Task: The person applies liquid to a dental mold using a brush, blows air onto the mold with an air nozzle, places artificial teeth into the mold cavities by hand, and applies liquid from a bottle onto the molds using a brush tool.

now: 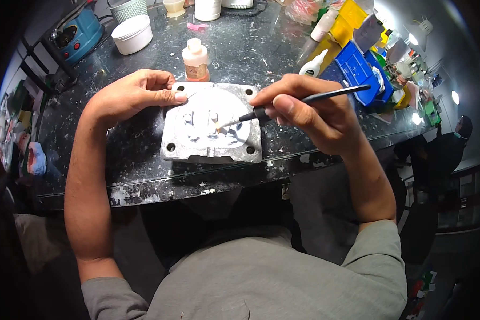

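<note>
A grey metal dental flask half (170, 136) with a hole at each corner lies at the table's front edge. White plaster (202, 104) fills its round middle, with tooth-shaped hollows in it. My left hand (136, 93) grips the flask's far left corner, thumb on top and fingers curled at its side. A brush (333, 94) with a black handle is pinched in my right hand (314, 109). Its tip touches or hovers just over the hollows; I cannot tell which. Just behind the flask stands a small bottle (196, 56) with orange-pink liquid.
The black table (240, 53) is spotted with white. At the back left are a white tub (132, 34) and a blue machine (80, 34). On the right lie a white squeeze bottle (313, 64) and blue bins (357, 72). Another person (448, 144) is at far right.
</note>
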`<state>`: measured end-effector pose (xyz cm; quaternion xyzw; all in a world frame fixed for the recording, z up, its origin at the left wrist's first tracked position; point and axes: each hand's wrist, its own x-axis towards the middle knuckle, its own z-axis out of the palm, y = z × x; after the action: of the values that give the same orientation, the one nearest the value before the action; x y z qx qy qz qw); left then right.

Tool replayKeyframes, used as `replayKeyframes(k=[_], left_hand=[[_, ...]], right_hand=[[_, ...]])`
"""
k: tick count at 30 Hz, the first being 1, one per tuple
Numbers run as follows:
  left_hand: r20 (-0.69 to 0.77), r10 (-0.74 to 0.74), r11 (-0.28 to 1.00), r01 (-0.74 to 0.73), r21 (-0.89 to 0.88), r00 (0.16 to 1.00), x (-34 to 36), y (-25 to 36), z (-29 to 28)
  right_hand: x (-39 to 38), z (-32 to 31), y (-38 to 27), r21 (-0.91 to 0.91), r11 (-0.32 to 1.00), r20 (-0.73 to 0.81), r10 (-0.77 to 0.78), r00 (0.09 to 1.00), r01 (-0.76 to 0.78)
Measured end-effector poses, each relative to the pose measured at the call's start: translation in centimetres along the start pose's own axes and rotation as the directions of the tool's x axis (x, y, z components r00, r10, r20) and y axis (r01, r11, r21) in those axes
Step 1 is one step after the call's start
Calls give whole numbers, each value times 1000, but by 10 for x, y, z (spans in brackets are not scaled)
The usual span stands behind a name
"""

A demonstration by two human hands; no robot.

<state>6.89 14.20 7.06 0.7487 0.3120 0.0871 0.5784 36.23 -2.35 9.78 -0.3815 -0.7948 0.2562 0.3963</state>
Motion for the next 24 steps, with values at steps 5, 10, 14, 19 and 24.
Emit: replayKeyframes(k=[5, 10, 14, 19, 24], left_hand=[[2, -9, 1000, 9, -25, 1000, 1, 0, 0], [-3, 0, 1000, 0, 9, 1000, 1, -2, -2], [-11, -51, 998, 51, 46, 999, 2, -2, -3], [20, -43, 998, 43, 39, 999, 1, 0, -4], [33, -9, 999, 8, 39, 999, 1, -2, -4]], right_hand=[[0, 1, 1, -117, 980, 12, -162, 987, 162], [-4, 8, -1, -298, 909, 29, -296, 955, 291], [-3, 9, -2, -187, 949, -8, -260, 966, 254], [3, 4, -10, -265, 950, -46, -183, 982, 165], [15, 5, -12, -175, 975, -27, -141, 990, 134]])
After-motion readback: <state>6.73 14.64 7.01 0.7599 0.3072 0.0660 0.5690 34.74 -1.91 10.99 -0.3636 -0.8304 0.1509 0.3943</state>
